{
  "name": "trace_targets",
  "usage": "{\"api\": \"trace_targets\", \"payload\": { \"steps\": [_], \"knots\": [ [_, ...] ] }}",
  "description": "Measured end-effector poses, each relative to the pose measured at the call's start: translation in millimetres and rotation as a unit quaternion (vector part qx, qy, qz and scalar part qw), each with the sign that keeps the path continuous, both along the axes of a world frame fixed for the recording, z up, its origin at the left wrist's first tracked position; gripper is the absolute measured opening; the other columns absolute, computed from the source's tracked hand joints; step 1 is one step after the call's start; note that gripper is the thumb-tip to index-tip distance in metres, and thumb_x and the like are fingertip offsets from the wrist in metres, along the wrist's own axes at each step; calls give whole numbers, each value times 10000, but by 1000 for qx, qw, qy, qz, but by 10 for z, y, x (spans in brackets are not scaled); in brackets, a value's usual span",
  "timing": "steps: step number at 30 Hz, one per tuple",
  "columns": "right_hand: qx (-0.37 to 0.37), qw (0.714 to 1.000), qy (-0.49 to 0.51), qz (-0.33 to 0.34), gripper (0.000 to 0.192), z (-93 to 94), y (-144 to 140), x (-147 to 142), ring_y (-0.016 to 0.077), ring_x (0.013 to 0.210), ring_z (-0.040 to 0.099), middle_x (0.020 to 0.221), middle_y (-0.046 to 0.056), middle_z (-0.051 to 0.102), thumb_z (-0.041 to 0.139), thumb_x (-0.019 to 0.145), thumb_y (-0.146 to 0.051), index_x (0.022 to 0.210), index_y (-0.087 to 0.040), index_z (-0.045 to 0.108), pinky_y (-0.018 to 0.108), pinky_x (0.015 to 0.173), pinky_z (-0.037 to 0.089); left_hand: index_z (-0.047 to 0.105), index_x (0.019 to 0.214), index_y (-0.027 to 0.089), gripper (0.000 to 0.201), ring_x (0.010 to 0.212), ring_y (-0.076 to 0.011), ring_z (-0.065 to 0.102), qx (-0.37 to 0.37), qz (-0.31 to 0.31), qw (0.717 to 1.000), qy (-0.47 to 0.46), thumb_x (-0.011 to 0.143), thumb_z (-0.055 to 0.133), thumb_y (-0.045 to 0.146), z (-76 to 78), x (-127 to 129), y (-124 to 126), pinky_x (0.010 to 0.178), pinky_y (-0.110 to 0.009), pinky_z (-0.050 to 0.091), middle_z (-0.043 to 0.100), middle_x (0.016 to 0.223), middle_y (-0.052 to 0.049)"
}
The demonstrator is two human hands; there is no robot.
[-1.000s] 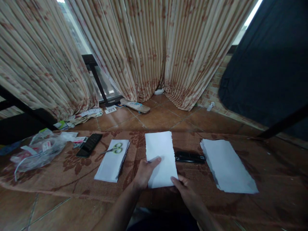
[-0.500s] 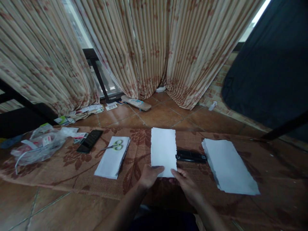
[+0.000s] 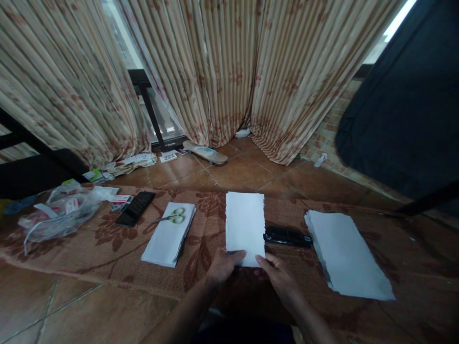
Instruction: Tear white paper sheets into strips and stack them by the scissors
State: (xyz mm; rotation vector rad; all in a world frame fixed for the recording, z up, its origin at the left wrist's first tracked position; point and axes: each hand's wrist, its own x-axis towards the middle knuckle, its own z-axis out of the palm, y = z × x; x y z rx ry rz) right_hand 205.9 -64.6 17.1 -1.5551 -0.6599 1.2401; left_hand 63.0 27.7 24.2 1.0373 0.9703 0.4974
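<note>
Both of my hands grip the near end of a white stack of paper [image 3: 245, 224] with ragged side edges. My left hand [image 3: 223, 265] has its thumb on top at the lower left corner. At the lower right corner, my right hand [image 3: 275, 271] pinches the stack with the thumb above and fingers partly hidden below. Just right of the stack lies a black stapler-like object [image 3: 287, 237]. To the left, scissors [image 3: 174, 217] with green handles rest on a folded paper stack [image 3: 163, 243]. A larger paper stack [image 3: 351, 253] lies at the right.
A brown patterned cloth [image 3: 122, 253] covers the low surface. Toward its left end are a dark phone [image 3: 135, 209], small boxes [image 3: 121, 200] and a clear plastic bag [image 3: 64, 215]. Beyond, a skateboard [image 3: 206, 152] stands on the tiled floor before striped curtains [image 3: 229, 71].
The view has shifted slightly, so everything sits a little differently in the picture. My hands keep the same hold on the paper stack.
</note>
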Motion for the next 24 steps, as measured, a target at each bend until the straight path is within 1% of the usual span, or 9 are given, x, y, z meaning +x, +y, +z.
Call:
{"api": "trace_targets", "payload": {
  "steps": [5,10,13,17,22,24],
  "knots": [
    [-11,1000,-5,-10,510,-24,8,3,173,593,602,711,46,698,651,677,-609,904,-157,705,264,518,452,679,693,99,373,565,-139,533,0,-9,1000,-4,647,726,466,2,-6,-31,515,-243,411,631,635,-35],
    [-10,1000,-6,-10,480,-55,1,12,166,582,602,719,41,700,659,686,-588,892,-157,702,256,499,445,687,730,100,385,578,-139,536,-7,-4,1000,-8,648,728,475,22,-12,-62,514,-238,412,638,657,-41],
    [-3,1000,-6,-13,472,-39,-2,8,171,570,599,681,38,692,657,692,-586,876,-153,702,261,490,442,691,731,95,404,599,-149,550,-14,-7,1000,-1,648,726,489,43,-19,-71,523,-243,417,645,672,-53],
    [-5,1000,-8,-21,468,7,-1,-3,174,560,593,678,39,694,670,675,-586,850,-154,706,262,477,430,702,771,93,427,651,-176,581,-13,-15,1000,-10,640,736,498,85,-22,-82,547,-256,428,662,708,-68],
    [-6,1000,-22,-13,466,33,-9,-21,174,565,596,671,34,688,661,687,-587,853,-154,706,260,479,430,708,779,90,436,598,-161,559,-10,2,999,-31,610,762,488,112,-11,-92,525,-253,414,653,674,-55],
    [-6,1000,-25,-3,486,47,-11,-16,192,594,618,727,46,706,643,703,-596,901,-157,702,272,493,447,712,770,90,433,581,-152,547,-10,6,999,-37,600,770,484,117,-12,-95,518,-250,408,647,658,-47]
  ]
}}
